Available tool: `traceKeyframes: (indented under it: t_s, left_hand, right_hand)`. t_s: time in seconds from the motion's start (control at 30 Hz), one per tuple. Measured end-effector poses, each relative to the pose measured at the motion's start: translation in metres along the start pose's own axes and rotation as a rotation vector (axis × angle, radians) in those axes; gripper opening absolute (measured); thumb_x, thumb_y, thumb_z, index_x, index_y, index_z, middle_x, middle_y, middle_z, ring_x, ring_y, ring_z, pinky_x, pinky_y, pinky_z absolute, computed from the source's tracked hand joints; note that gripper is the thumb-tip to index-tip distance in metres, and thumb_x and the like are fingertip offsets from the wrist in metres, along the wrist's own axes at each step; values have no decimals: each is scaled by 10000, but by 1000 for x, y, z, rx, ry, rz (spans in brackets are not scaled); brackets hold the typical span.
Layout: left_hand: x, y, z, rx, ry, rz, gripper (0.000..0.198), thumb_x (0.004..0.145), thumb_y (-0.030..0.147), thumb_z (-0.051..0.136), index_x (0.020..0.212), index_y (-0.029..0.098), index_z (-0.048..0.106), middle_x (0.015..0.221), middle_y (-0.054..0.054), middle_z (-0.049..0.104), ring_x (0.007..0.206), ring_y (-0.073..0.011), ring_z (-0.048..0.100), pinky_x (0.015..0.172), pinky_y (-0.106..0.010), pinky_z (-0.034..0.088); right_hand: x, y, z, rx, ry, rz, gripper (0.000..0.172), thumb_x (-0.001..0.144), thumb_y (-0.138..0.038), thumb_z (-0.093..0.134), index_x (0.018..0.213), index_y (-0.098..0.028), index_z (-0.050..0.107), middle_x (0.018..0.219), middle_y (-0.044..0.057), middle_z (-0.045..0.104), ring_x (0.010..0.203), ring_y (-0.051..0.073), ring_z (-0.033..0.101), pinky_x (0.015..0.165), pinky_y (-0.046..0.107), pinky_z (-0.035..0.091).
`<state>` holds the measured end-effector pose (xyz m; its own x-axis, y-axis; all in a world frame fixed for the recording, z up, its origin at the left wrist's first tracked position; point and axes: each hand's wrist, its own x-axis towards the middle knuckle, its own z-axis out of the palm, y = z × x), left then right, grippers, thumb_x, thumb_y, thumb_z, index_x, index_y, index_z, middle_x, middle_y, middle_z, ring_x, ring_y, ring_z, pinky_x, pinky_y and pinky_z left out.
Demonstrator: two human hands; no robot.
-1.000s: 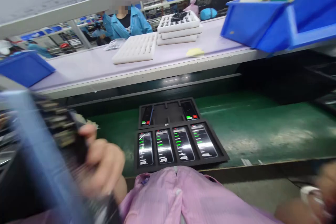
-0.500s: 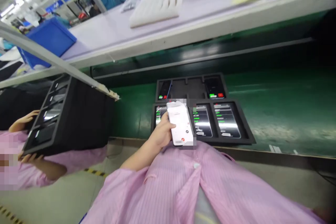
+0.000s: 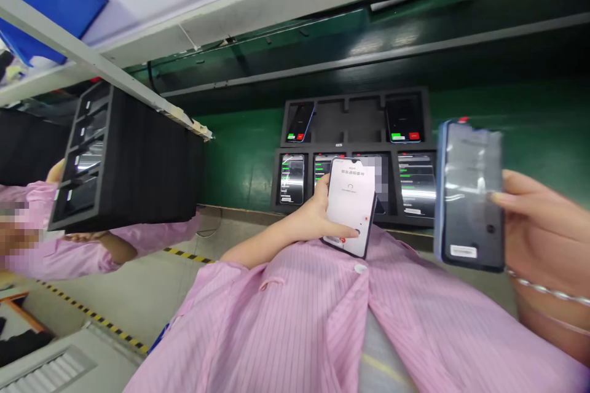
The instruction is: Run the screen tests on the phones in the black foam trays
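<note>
In my left hand (image 3: 318, 215) is a smartphone (image 3: 349, 196) with a lit white screen, held upright in front of my chest; my thumb lies on the lower part of its screen. My right hand (image 3: 534, 215) wears a bracelet and grips a second smartphone (image 3: 470, 196) by its edge, out to the right. That phone has a dark screen, a blue side and a white label near the bottom. Behind them, a black foam tray (image 3: 394, 209) holds phones with green text lines, partly hidden by the left-hand phone. One slot there shows dark between phones.
A further black tray (image 3: 332, 135) with a phone at each end lies behind on the green bench (image 3: 239, 166). At left, a person in pink holds a stack of black trays (image 3: 152, 166). A slanting white bar (image 3: 106, 77) and a shelf edge (image 3: 258, 6) cross above.
My right hand has come into view on the right with a second phone. The left thumb has moved down the lit phone's screen. The view has tilted downward.
</note>
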<state>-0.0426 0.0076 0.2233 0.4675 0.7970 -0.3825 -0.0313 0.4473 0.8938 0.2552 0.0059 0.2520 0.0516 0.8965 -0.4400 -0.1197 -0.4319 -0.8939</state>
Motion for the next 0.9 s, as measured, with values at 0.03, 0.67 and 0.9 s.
traceKeyframes:
  t_s: [0.03,0.67,0.9]
  left_hand:
    - [0,1,0,2,-11,-10,1257,609,195,956,1583,278,167,1480,-179,498,1339,-387,552,1142,-630,437]
    - [24,-25,11,-589,-15,13,1116,530,840,833,1466,347,479,1406,-110,641,1314,-434,600,1061,-605,488]
    - [13,6,-2,-568,65,14,1137,651,996,543,1558,319,437,1417,-158,643,1292,-468,614,1002,-622,531]
  right_hand:
    - [0,2,4,43,13,47,328,828,-399,708,1137,-289,722,1193,111,722,961,288,715,761,418,598]
    - [-16,14,27,254,-177,160,759,548,-352,687,1302,-326,612,1305,72,705,1020,317,732,714,410,600]
    - [-22,11,27,290,-194,159,756,555,-280,784,1289,-356,618,1219,42,727,937,270,734,695,362,604]
